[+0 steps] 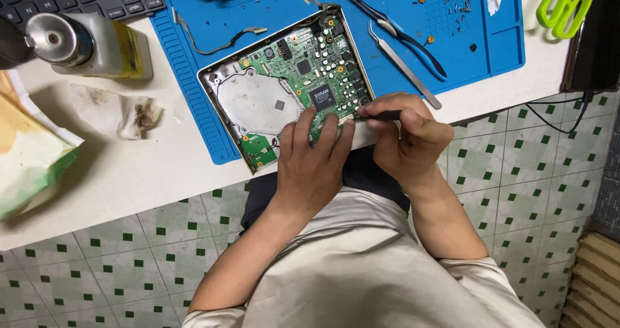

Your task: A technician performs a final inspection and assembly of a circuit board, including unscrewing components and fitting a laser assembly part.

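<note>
As seen from the head camera, the left hand [313,157] lies flat, fingers spread, on the green circuit board [316,66] of an opened device on the blue mat [452,50]. The right hand [403,134], fingers closed around a thin black tool [386,115], touches the board's near edge. Tweezers [403,66] lie just beside it.

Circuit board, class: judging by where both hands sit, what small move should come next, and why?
Probably ease the dark tool in the right hand a little further along the circuit board edge, since its tip already meets that edge while the left hand steadies the board.
</note>
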